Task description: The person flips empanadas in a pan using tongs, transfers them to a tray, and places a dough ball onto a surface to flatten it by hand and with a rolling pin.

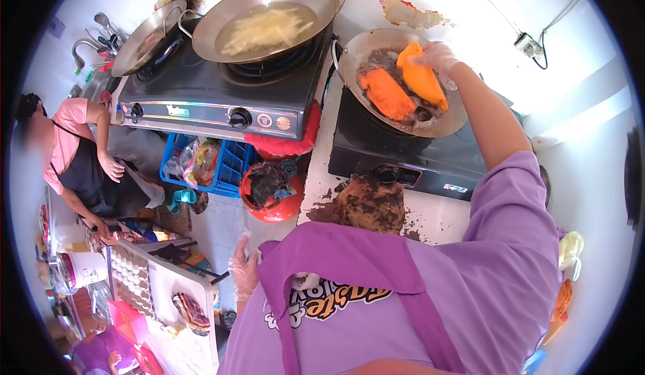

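Note:
My right hand (pixel 438 56), in a thin clear glove, reaches over a metal wok (pixel 349 56) on the right-hand stove and holds an orange flat piece of food (pixel 423 79) above it. A second orange piece (pixel 386 94) lies in the wok beside it. My left hand (pixel 243 271), also gloved, hangs low by my purple apron with its fingers apart and nothing in it.
A two-burner stove (pixel 201 110) on the left carries a big wok of oil with pale strips (pixel 265 29) and a smaller pan (pixel 144 36). A red gas cylinder (pixel 269 194) and a blue crate (pixel 232 163) sit below. A person in a pink shirt (pixel 67 147) stands at the left by a white table (pixel 175 294).

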### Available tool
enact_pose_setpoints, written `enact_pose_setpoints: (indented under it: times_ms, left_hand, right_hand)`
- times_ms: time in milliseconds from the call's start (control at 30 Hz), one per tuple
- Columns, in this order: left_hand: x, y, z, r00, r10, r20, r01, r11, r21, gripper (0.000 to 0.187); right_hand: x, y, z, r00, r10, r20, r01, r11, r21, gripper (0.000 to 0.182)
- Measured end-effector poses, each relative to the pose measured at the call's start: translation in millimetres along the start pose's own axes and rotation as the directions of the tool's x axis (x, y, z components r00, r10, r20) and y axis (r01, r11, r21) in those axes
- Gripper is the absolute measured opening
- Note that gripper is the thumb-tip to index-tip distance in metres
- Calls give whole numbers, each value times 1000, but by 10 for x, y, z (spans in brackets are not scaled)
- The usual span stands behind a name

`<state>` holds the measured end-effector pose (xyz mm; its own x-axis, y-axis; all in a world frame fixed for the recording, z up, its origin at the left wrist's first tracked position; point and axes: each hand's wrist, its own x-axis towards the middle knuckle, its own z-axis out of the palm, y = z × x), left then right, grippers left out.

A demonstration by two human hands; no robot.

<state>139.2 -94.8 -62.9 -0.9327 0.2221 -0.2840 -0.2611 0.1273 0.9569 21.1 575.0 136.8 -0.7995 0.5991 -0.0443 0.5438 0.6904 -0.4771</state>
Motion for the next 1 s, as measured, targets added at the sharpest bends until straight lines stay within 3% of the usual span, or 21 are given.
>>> enact_pose_setpoints:
  times_ms: [67, 133, 200, 233, 333, 400, 433, 467, 500, 533, 567, 600, 633, 667, 700, 767, 833, 900, 933, 967, 1000]
  left_hand:
    - [-13, -92, -50, 1000, -21, -4, 21, 998, -65, 49]
    - [8, -171, -117, 999, -43, 14, 42, 999, 23, 49]
    - [-40, -15, -52, 1000, -25, -2, 25, 998, 62, 49]
    - [-46, 42, -27, 1000, 1, -20, 1, 995, 100, 49]
    - [-94, -3, -63, 998, 42, -49, -29, 971, 238, 46]
    - [-139, -192, 7, 998, 6, -57, 5, 983, 184, 44]
    - [-162, -222, -48, 995, -3, -96, 16, 991, 134, 42]
    - [-249, 31, 10, 992, 41, -116, 5, 928, 373, 41]
    - [-334, 302, 133, 987, 63, -147, 36, 806, 590, 40]
    - [-363, 267, 136, 986, 88, -138, 6, 824, 566, 39]
    - [-398, 227, 116, 986, 115, -117, -33, 838, 544, 38]
    - [-473, 287, 106, 970, 132, -204, -2, 843, 538, 38]
    - [-536, 352, 133, 985, 26, -171, 63, 865, 498, 36]
    - [-591, 386, 145, 990, -76, -117, 122, 881, 457, 35]
    - [-661, 350, 129, 985, -59, -160, 125, 889, 440, 35]
    - [-844, 205, 82, 981, -108, -160, 183, 791, 584, 34]
    - [-1120, -75, -51, 971, -153, -186, 232, 798, 556, 34]
    - [-1384, -751, -200, 990, 16, -138, 80, 748, 659, 32]
    - [-1476, -828, -189, 986, 15, -167, 99, 751, 653, 32]
    - [-1578, -879, -192, 937, -202, -285, 342, 689, 639, 31]
    - [-1716, -962, -227, 827, -403, -392, 562, 574, 595, 30]
  right_hand:
    - [-95, -130, -84, 1000, -19, 5, 19, 997, -77, 47]
    - [-189, -254, -221, 999, -32, 7, 32, 988, -150, 44]
    - [-267, -363, -346, 994, -57, -97, 52, 997, -53, 34]
    - [-330, -422, -434, 966, -164, -199, 166, 986, -6, 31]
    - [-902, -886, -827, 783, -408, -469, 430, 900, -65, 27]
    - [-1357, -1119, -1088, 630, -564, -534, 571, 802, -174, 26]
    - [-1655, -1239, -1152, 664, -537, -519, 589, 804, -79, 25]
    - [-1877, -1339, -1176, 775, -429, -465, 523, 848, 89, 24]
    - [-2016, -1355, -1183, 809, -453, -374, 562, 781, 271, 22]
    - [-2213, -1415, -1177, 830, -454, -323, 523, 835, 171, 20]
    - [-2332, -1401, -1173, 879, -452, -153, 477, 822, 310, 18]
    - [-2412, -1438, -1185, 718, -695, 32, 586, 629, 510, 19]
    - [-2472, -1609, -1138, 561, -810, 170, 621, 548, 561, 22]
    - [-2536, -1755, -1104, 377, -879, 291, 636, 474, 608, 26]
    - [-2538, -1800, -1035, 333, -899, 286, 657, 438, 614, 26]
    - [-2479, -1810, -746, 114, -917, 382, 582, 374, 722, 42]
    - [-2495, -1902, -576, 17, -890, 455, 520, 396, 757, 53]
    - [-2536, -1927, -372, -76, -847, 526, 445, 443, 778, 65]
    - [-2577, -1932, -238, -38, -831, 555, 331, 514, 792, 70]
    - [-2637, -1932, -66, -3, -808, 589, 205, 576, 792, 76]
    - [-2634, -1895, 158, -59, -867, 496, 219, 473, 853, 78]
